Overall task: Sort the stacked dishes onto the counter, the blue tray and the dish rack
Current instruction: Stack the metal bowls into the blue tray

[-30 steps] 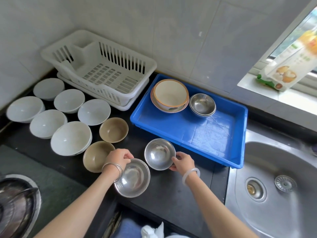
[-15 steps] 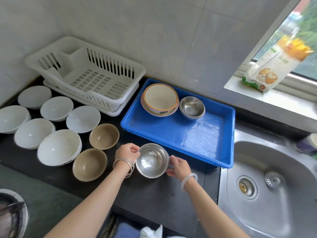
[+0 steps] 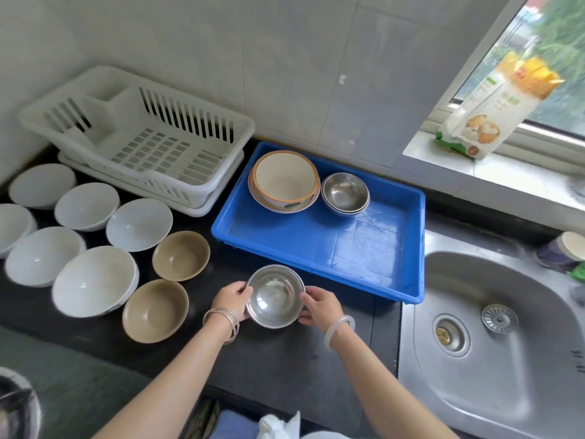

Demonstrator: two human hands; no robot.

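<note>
A steel bowl (image 3: 274, 296) sits low over the black counter (image 3: 285, 359), just in front of the blue tray (image 3: 364, 258). My left hand (image 3: 231, 296) grips its left rim and my right hand (image 3: 320, 307) grips its right rim. Whether a second bowl is nested under it is hidden. In the tray's far left corner stand orange-rimmed cream bowls (image 3: 285, 180), stacked, with nested steel bowls (image 3: 345, 193) beside them. The white dish rack (image 3: 142, 137) at the back left holds nothing. Several white bowls (image 3: 95, 280) and two tan bowls (image 3: 180, 255) lie on the counter at left.
A steel sink (image 3: 493, 327) lies to the right of the tray. A food packet (image 3: 487, 109) leans on the window sill. A pot's rim (image 3: 15, 403) shows at the bottom left corner. A jar (image 3: 566, 251) stands behind the sink.
A second ago each hand held its own steel bowl. The left hand's bowl moved right onto the other, and now both hands hold a single visible bowl. The camera has shifted right.
</note>
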